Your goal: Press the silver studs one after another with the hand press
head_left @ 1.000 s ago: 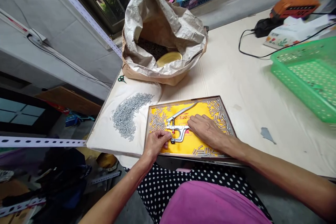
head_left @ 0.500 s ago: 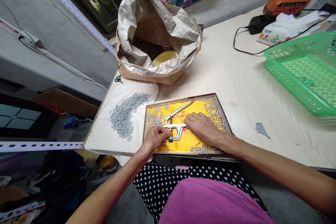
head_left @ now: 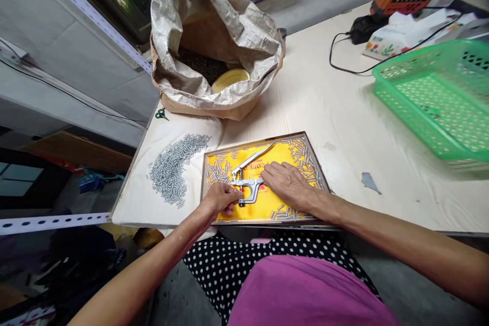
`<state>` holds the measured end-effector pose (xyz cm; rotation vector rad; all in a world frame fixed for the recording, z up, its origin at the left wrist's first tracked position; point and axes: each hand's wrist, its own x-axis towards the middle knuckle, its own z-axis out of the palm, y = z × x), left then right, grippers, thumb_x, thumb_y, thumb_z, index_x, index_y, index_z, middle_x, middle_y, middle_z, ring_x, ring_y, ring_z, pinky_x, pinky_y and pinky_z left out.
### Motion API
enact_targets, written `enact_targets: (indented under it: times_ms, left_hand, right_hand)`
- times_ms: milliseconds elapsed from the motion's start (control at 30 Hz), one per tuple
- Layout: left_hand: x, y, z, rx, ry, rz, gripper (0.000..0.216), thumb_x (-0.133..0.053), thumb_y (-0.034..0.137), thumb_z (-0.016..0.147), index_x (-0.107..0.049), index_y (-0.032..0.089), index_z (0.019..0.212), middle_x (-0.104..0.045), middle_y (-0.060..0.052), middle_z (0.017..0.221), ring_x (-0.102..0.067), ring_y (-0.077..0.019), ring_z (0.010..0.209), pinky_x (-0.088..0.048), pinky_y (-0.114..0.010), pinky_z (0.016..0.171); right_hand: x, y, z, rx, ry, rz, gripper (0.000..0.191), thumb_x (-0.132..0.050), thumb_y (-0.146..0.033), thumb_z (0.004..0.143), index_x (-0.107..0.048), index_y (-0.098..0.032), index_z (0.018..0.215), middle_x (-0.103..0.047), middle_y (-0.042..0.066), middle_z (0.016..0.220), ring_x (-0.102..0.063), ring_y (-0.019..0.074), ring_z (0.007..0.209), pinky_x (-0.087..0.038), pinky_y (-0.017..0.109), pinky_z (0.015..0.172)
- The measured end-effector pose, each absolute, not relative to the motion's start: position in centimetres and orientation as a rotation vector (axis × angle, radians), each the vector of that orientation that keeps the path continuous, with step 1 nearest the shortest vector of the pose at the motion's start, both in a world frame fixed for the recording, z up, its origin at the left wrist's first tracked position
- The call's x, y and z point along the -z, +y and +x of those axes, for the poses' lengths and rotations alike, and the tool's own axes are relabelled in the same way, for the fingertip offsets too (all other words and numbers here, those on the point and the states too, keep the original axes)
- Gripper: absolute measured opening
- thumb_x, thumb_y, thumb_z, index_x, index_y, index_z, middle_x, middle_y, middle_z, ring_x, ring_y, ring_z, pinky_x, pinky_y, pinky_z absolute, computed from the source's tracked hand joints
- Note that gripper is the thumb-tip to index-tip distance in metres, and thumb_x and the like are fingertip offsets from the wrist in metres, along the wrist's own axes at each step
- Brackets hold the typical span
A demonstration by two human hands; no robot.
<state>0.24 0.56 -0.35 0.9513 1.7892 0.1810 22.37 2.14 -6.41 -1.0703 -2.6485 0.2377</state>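
Observation:
Silver snap-fastener pliers (head_left: 251, 189) lie in a shallow tray (head_left: 263, 221) with a yellow bottom, their upper handle raised and their jaws toward my left hand. My right hand (head_left: 286, 183) is closed over the end of the lower handle. Beside the jaws, my left hand (head_left: 221, 197) is closed in a pinch, thumb and finger at the gap. What it pinches is too small and hidden to make out. Small silvery metal pieces (head_left: 305, 155), slim and rod-like, lie scattered along the tray's sides and corners.
Left of the tray, a heap of similar metal pieces (head_left: 171, 173) rests on white cloth (head_left: 133, 204), near small green-handled scissors (head_left: 161, 114). A large woven sack (head_left: 214, 107) holds dark bits and a yellow bowl (head_left: 231, 79). At right are a green basket (head_left: 416, 127) and a black cable (head_left: 344, 69).
The whole view has shifted slightly, so things appear further left. Both hands keep their places at the pliers, the left still pinching by the jaws.

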Motion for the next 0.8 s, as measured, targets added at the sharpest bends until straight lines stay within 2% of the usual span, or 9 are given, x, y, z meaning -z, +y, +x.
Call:
enact_targets:
  times_ms: [333, 633, 733, 800]
  left_hand:
    - [0.0, 0.5, 0.3, -0.081, 1.766, 1.007, 0.040, -0.074, 0.031, 0.078, -0.051, 0.017, 0.049, -0.046, 0.006, 0.041, -0.040, -0.0063, 0.037, -0.037, -0.020, 0.042]
    - [-0.1, 0.2, 0.3, -0.075, 1.726, 0.980, 0.038, -0.077, 0.036, 0.075, -0.053, 0.017, 0.053, -0.047, 0.007, 0.043, -0.040, -0.0062, 0.039, -0.037, -0.020, 0.043]
    - [-0.1, 0.0, 0.4, -0.078, 1.754, 0.965, 0.037, -0.079, 0.037, 0.073, -0.055, 0.017, 0.054, -0.046, 0.007, 0.042, -0.039, -0.0062, 0.039, -0.037, -0.020, 0.042]
    - [-0.2, 0.0, 0.4, -0.074, 1.748, 0.969, 0.038, -0.081, 0.039, 0.071, -0.056, 0.016, 0.054, -0.046, 0.008, 0.042, -0.040, -0.0061, 0.039, -0.037, -0.021, 0.043]
  right_hand:
    - [7.0, 2.3, 22.3, -0.246, -2.646, -1.072, 0.020, -0.040, -0.012, 0.096, -0.058, -0.020, 0.100, -0.062, 0.008, 0.100, -0.050, 0.0239, 0.093, -0.036, 0.039, 0.080]
    - [6.4, 2.1, 22.4, -0.271, -2.628, -1.098, 0.016, -0.043, -0.012, 0.096, -0.057, -0.020, 0.096, -0.062, 0.007, 0.097, -0.052, 0.0234, 0.092, -0.037, 0.036, 0.075]
    - [5.7, 3.2, 22.6, -0.419, -2.645, -1.079, 0.008, -0.049, -0.023, 0.098, -0.057, -0.020, 0.097, -0.063, 0.006, 0.096, -0.053, 0.0217, 0.087, -0.037, 0.035, 0.072]
    - [5.3, 4.3, 22.7, -0.482, -2.654, -1.031, 0.012, -0.049, -0.029, 0.100, -0.057, -0.021, 0.101, -0.062, 0.005, 0.100, -0.053, 0.0204, 0.082, -0.037, 0.034, 0.068]
